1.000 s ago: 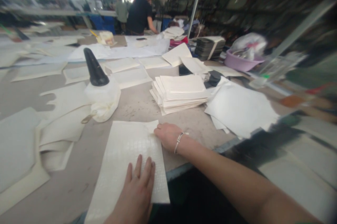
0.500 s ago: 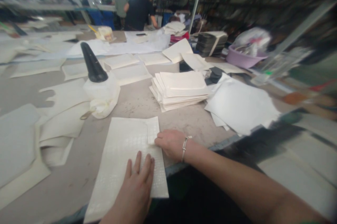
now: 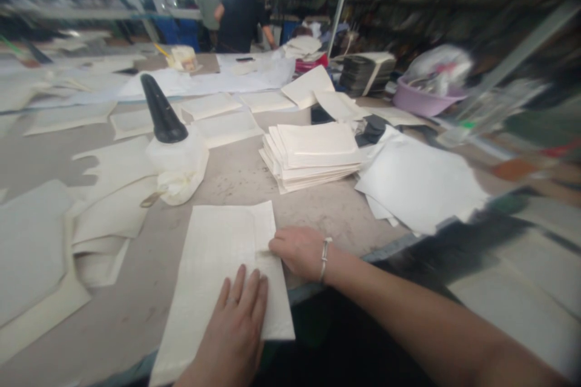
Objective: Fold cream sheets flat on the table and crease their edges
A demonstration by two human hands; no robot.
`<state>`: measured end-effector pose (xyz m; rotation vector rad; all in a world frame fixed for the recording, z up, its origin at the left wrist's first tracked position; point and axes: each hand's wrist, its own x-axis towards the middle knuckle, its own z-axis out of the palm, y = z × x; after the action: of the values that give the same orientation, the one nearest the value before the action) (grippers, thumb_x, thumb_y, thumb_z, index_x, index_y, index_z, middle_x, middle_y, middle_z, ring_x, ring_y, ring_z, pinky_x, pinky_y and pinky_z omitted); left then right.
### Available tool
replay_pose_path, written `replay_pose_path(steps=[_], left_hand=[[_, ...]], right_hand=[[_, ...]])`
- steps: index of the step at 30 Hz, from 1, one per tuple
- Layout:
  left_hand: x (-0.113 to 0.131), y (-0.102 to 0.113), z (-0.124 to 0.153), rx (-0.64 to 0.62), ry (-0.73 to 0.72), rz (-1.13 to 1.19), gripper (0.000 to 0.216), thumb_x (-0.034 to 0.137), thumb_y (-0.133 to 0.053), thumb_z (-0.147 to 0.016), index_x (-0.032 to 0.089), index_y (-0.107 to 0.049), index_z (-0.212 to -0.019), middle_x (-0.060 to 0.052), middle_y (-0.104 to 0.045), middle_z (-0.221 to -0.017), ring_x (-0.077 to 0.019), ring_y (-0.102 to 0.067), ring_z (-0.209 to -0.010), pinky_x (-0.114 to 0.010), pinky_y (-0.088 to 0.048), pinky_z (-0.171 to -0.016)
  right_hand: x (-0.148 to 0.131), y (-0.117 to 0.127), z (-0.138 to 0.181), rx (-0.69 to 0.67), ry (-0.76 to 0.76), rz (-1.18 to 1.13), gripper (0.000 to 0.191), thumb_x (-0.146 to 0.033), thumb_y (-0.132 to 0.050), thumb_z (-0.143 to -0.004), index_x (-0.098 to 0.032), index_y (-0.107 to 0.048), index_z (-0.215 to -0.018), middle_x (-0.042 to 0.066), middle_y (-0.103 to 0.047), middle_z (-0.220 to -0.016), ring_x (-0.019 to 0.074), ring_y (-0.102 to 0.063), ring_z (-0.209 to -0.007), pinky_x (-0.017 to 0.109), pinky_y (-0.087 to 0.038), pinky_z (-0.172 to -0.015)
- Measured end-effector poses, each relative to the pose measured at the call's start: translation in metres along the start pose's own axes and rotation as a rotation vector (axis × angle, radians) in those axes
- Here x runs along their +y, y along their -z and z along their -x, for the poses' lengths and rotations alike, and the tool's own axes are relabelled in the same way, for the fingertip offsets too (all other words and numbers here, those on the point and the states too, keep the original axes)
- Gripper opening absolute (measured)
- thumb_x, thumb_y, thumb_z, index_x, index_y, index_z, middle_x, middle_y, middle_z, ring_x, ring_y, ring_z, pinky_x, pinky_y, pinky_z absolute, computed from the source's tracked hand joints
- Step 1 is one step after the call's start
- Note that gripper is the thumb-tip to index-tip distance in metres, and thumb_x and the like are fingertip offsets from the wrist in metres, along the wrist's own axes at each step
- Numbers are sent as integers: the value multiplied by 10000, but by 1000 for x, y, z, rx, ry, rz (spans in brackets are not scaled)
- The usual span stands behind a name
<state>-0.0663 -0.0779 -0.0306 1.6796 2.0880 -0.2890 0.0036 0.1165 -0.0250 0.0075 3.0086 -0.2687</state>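
A cream sheet lies at the table's front edge, its near end reaching past that edge. My left hand rests palm down on its lower part, with the fingers stretched out. Closed at the sheet's right side, my right hand pinches a small raised part of its edge; the fingertips partly hide what they grip. Beyond the sheet stands a stack of cream panels. To the left is a white plastic container with a black handle-like piece sticking up from it.
Loose cut pieces cover the left of the table. White sheets are piled at the right edge. Farther back are a purple basin, a dark stack and a tub. Two people stand in the background.
The strip lying along the sheet's upper right edge no longer shows folded over; only a small raised bit remains by my right fingers. Both hands have stayed nearly in place.
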Motion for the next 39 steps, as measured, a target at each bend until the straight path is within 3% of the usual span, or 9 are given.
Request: replay_pose_path(steps=[5,8,10,15,21,29,39], left_hand=[[-5,14,-14,160,30,-6,564,291,-455,-819,149,-389,-1361,-114,-367,-1428,-332,-295,-1319,-500,-278,-1080],[-9,7,-17,227,10,18,648,524,-444,-831,138,-406,-1350,-128,-355,-1431,-363,-266,-1324,-526,-294,-1065],[-12,-3,-11,246,-32,33,648,561,-388,-846,170,-387,-1364,-103,-330,-1447,-364,-243,-1333,-539,-303,-1056],[-22,-21,3,238,-59,20,460,284,-334,-902,323,-378,-1358,-7,-328,-1453,-315,-255,-1339,-526,-318,-1051],[-21,-13,-3,52,-25,27,642,74,-390,-760,308,-381,-1359,-40,-306,-1466,-339,-198,-1349,-554,-276,-1056],[-14,7,-3,-53,17,27,654,40,-368,-737,281,-411,-1343,-60,-318,-1457,-342,-201,-1342,-558,-270,-1052],[-15,5,-3,-6,-28,14,631,47,-403,-740,254,-430,-1335,-112,-354,-1431,-375,-241,-1322,-602,-304,-1011]], right_hand=[[25,1,-31,87,-156,46,170,-154,-417,-892,-164,-587,-893,67,-588,-898,183,-535,-816,276,-390,-657],[33,4,-49,78,-215,62,187,-140,-409,-891,-159,-594,-905,76,-594,-916,184,-556,-814,276,-409,-661],[35,4,-58,75,-237,74,192,-137,-407,-892,-160,-595,-924,81,-594,-929,187,-563,-827,277,-419,-668],[40,-1,-71,89,-219,83,199,-153,-405,-904,-165,-603,-919,79,-595,-937,191,-559,-882,275,-428,-702],[42,1,-72,85,-105,115,187,-152,-421,-892,-153,-608,-896,69,-600,-914,189,-560,-835,277,-414,-658],[39,5,-53,31,23,96,168,-165,-440,-896,-164,-607,-877,56,-602,-890,172,-539,-808,273,-372,-634],[21,1,-23,5,132,111,94,-151,-502,-861,-180,-592,-866,31,-588,-871,167,-512,-780,274,-342,-574]])
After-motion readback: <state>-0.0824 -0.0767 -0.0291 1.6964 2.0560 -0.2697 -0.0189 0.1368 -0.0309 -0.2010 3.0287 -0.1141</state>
